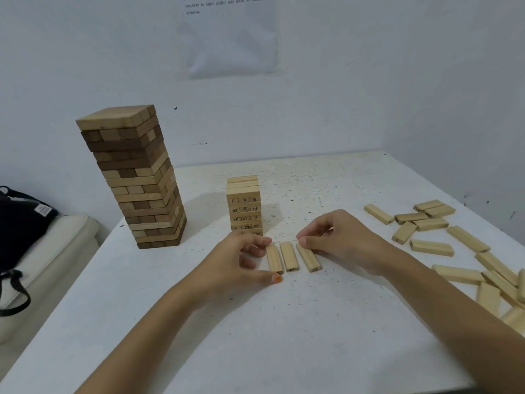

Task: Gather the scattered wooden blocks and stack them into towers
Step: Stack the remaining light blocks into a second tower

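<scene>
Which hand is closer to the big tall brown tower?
Left. The left hand sits to the right of the tall tower, pinching the leftmost flat block. The right hand is farther right, pinching the rightmost flat block.

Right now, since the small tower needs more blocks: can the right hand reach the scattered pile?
Probably yes: the scattered pile lies beside the right hand, only bare table between, though that hand pinches a block.

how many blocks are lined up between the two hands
3, side by side on the table: left block pinched by the left hand, middle block untouched, right block touched at its far end by the right hand. None looks hidden.
</scene>
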